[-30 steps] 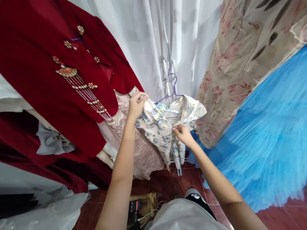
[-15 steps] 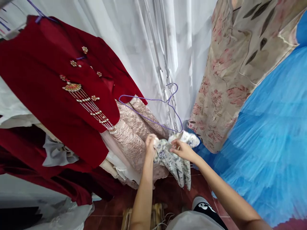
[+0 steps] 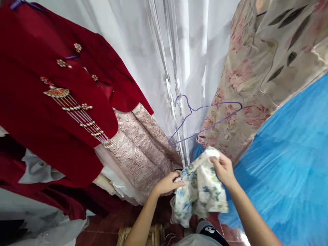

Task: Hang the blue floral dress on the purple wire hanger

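Observation:
A white garment with a blue and green floral print (image 3: 188,193) hangs between my two hands, low in the middle of the view. My left hand (image 3: 167,184) grips its left edge, thumb lying over the cloth. At its upper right corner, my right hand (image 3: 222,168) pinches the fabric. The cloth droops in folds, so its full shape cannot be made out. Just above it, a bare purple wire hanger (image 3: 191,110) hangs by the metal poles, apart from both hands.
To the left hang a dark red velvet jacket (image 3: 84,112) with beaded brooches and a pink textured skirt (image 3: 138,150). A beige floral dress (image 3: 238,89) and blue tulle (image 3: 287,160) hang at right. Behind the metal poles (image 3: 167,68) are white curtains (image 3: 128,37). A wooden stool (image 3: 123,235) stands below.
The floral garment, bunched before, is now spread wider and lower between my hands. My right hand has taken hold of its upper corner. The purple hanger has swung round to point right.

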The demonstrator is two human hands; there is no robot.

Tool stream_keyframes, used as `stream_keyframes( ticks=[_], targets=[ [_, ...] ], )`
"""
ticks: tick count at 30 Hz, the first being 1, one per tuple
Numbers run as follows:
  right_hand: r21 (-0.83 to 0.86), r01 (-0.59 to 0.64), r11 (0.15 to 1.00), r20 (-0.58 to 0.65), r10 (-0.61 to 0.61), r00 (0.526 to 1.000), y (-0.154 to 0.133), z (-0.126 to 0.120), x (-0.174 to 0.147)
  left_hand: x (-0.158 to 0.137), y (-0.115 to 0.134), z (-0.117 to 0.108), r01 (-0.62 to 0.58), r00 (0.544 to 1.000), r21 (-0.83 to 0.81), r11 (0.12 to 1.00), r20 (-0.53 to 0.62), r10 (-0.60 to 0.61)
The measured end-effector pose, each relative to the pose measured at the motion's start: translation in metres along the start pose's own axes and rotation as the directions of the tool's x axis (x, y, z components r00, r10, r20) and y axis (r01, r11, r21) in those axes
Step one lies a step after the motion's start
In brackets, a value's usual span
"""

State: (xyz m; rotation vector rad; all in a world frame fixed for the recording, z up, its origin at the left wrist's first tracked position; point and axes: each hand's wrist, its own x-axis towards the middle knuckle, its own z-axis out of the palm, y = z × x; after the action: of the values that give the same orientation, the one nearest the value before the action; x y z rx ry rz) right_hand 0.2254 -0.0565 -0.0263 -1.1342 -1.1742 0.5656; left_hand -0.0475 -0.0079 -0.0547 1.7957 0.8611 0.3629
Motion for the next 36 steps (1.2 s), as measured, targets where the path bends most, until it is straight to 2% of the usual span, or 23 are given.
stream_keyframes(
  ticks=[1,3,5,8,10,11,14,17,19,23,25,27,28,29,31,32,33,34,35,36],
  targets=[
    [-0.048,0.034,0.998,-0.097,-0.039,0.994,0.000,-0.012,0.007,-0.005,-0.004,-0.004,0.024,0.999,0.046,0.999,-0.040,-0.022],
    [-0.133,0.076,0.988,-0.237,-0.106,0.966,0.003,-0.031,0.022,-0.013,-0.005,-0.017,0.041,0.978,0.095,0.995,-0.208,-0.021],
    [-0.174,0.117,0.978,-0.270,-0.162,0.949,0.006,-0.040,0.041,-0.018,0.003,-0.036,-0.002,0.913,0.125,0.992,-0.404,0.053],
    [-0.175,0.207,0.963,-0.131,-0.231,0.964,0.013,-0.036,0.077,-0.016,0.030,-0.063,-0.150,0.783,0.191,0.970,-0.576,0.234],
    [-0.167,0.260,0.951,0.006,-0.263,0.965,0.020,-0.023,0.102,-0.010,0.053,-0.073,-0.237,0.749,0.199,0.951,-0.586,0.309],
    [-0.166,0.276,0.947,0.072,-0.267,0.961,0.025,-0.015,0.113,-0.007,0.064,-0.074,-0.269,0.760,0.189,0.944,-0.561,0.329],
    [-0.197,0.286,0.938,0.263,-0.230,0.937,0.041,0.006,0.136,0.003,0.096,-0.067,-0.323,0.846,0.136,0.936,-0.401,0.350],
    [-0.261,0.302,0.917,0.409,-0.178,0.895,0.052,0.021,0.141,0.010,0.117,-0.052,-0.310,0.897,0.121,0.943,-0.291,0.333],
    [-0.275,0.322,0.906,0.452,-0.174,0.875,0.054,0.026,0.136,0.013,0.126,-0.049,-0.278,0.890,0.131,0.952,-0.337,0.306],
    [-0.261,0.331,0.907,0.476,-0.178,0.861,0.044,0.028,0.111,0.019,0.139,-0.066,-0.176,0.790,0.227,0.958,-0.548,0.275],
    [-0.233,0.339,0.912,0.521,-0.177,0.835,0.036,0.026,0.098,0.020,0.150,-0.082,-0.120,0.791,0.312,0.942,-0.544,0.281],
    [-0.161,0.354,0.921,0.555,-0.212,0.805,0.030,0.020,0.091,0.020,0.161,-0.097,-0.081,0.820,0.384,0.920,-0.499,0.281],
    [-0.116,0.358,0.926,0.538,-0.245,0.807,0.028,0.015,0.091,0.019,0.165,-0.103,-0.068,0.831,0.419,0.905,-0.478,0.284],
    [-0.081,0.357,0.931,0.480,-0.277,0.832,0.028,0.009,0.094,0.019,0.169,-0.108,-0.060,0.840,0.454,0.889,-0.458,0.291],
    [-0.072,0.327,0.942,0.212,-0.306,0.928,0.031,-0.005,0.108,0.018,0.172,-0.116,-0.063,0.846,0.508,0.859,-0.430,0.316],
    [-0.094,0.295,0.951,0.042,-0.292,0.955,0.034,-0.012,0.118,0.018,0.172,-0.119,-0.071,0.850,0.515,0.854,-0.417,0.322],
    [-0.120,0.258,0.959,-0.104,-0.270,0.957,0.038,-0.019,0.130,0.018,0.171,-0.122,-0.084,0.856,0.505,0.859,-0.405,0.321],
    [-0.137,0.221,0.966,-0.200,-0.246,0.949,0.042,-0.024,0.143,0.018,0.169,-0.125,-0.095,0.863,0.482,0.871,-0.397,0.314],
    [-0.135,0.183,0.974,-0.228,-0.210,0.951,0.046,-0.029,0.156,0.019,0.166,-0.128,-0.104,0.867,0.455,0.885,-0.395,0.305],
    [-0.112,0.131,0.985,-0.194,-0.151,0.969,0.049,-0.032,0.168,0.020,0.164,-0.132,-0.109,0.870,0.429,0.896,-0.395,0.296]
  ],
)
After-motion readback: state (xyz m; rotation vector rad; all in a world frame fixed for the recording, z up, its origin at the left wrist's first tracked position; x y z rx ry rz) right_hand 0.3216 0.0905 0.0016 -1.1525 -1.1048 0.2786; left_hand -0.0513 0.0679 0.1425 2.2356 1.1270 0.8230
